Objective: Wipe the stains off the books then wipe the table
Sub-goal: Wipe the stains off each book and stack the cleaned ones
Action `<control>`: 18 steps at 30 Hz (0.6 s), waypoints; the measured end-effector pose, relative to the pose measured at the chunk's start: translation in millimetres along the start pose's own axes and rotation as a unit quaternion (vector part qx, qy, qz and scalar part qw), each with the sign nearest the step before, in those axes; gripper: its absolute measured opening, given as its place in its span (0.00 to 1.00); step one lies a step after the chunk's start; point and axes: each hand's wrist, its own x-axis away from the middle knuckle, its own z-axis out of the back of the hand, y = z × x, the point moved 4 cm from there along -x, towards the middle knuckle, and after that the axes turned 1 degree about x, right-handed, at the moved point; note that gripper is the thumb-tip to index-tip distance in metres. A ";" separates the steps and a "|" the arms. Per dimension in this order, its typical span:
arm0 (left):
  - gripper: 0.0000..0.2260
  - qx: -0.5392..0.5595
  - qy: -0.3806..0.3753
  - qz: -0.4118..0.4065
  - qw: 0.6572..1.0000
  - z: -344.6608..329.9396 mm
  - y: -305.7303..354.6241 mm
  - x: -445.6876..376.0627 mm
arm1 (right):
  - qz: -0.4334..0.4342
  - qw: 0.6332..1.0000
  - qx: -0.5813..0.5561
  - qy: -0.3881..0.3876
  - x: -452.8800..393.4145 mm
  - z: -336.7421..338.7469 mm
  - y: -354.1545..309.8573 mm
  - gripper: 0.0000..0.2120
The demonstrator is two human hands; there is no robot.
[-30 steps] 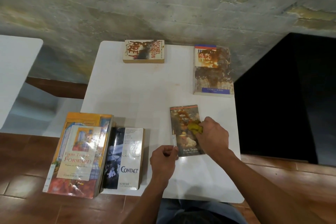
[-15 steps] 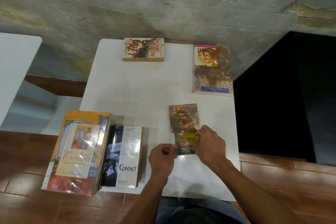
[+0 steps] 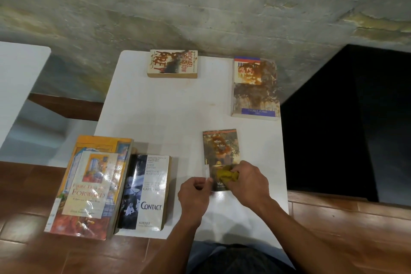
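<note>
since a second ago the right hand (image 3: pixel 250 181) has dragged the yellow cloth (image 3: pixel 226 175) from mid-cover down toward the near end of the mark twain paperback (image 3: pixel 220 151), and the view has drifted slightly. its fingers are bunched around the cloth, pressing it onto the cover. the left hand (image 3: pixel 194 193) pinches the book's near left corner to steady it. the book lies near the right front of the white table (image 3: pixel 166 118), long axis running away from the person, so the unwiped stained part lies straight ahead of the cloth; a push forward by the right hand probably comes next.
</note>
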 end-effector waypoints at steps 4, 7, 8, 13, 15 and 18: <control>0.06 0.002 -0.008 0.016 1.000 -0.4 1.3 0.5 | 0.010 1.000 -0.011 0.012 14.9 -5.6 4.0 0.13; 0.05 0.030 -0.015 0.038 0.999 0.4 0.8 -3.2 | 0.011 1.000 -0.005 0.004 22.5 -9.3 13.3 0.16; 0.05 0.036 -0.016 0.043 0.998 0.0 0.8 -4.2 | 0.010 1.000 -0.001 0.002 21.2 -8.1 13.2 0.17; 0.05 0.031 -0.012 0.035 0.999 -1.8 1.9 -7.2 | 0.023 1.000 0.012 0.011 -2.9 5.7 -5.0 0.13; 0.06 0.039 -0.017 0.040 0.998 -1.1 -0.8 -9.5 | 0.025 0.999 0.017 0.020 -10.2 11.7 -12.7 0.11; 0.06 0.054 -0.026 0.050 0.997 0.5 -0.3 -11.2 | 0.037 0.999 0.025 0.018 -8.0 11.3 -13.5 0.10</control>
